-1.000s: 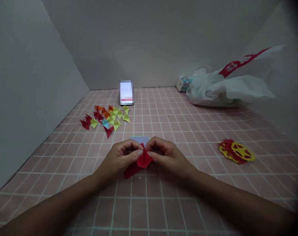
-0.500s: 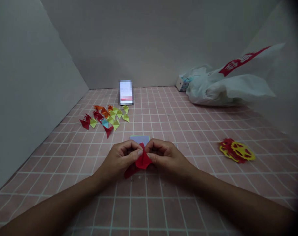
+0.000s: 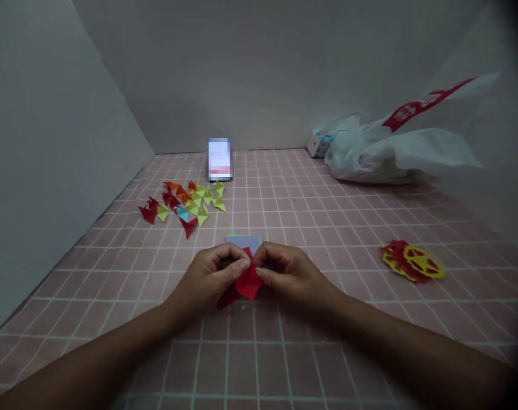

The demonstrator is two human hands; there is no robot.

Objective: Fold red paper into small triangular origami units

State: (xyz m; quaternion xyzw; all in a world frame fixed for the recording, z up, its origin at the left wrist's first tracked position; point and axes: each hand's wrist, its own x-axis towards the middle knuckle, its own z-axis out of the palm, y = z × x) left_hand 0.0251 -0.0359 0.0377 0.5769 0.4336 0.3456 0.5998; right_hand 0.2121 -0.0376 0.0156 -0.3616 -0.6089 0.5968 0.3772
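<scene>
A partly folded piece of red origami paper (image 3: 249, 281) is pinched between both hands, just above the tiled-pattern surface. My left hand (image 3: 218, 270) is closed on its left side, thumb pressed near the upper fold. From the right, my right hand (image 3: 284, 266) grips the paper's other edge between thumb and fingers. One red flap hangs down at the lower left, below my left fingers. Behind the hands lies a stack of square paper (image 3: 243, 241), lavender on top with a green edge, its front part covered by the fingers.
Several small folded paper figures (image 3: 182, 197) in red, orange, yellow and blue sit at the left. A phone (image 3: 219, 159) stands lit near the back wall. A white plastic bag (image 3: 378, 154) and a small box (image 3: 316, 144) are at the back right. Red and yellow paper cutouts (image 3: 414, 262) lie at the right.
The red paper has tilted slightly between the fingers, and its front flap shows a little lower. Both hands keep their pinch in nearly the same place.
</scene>
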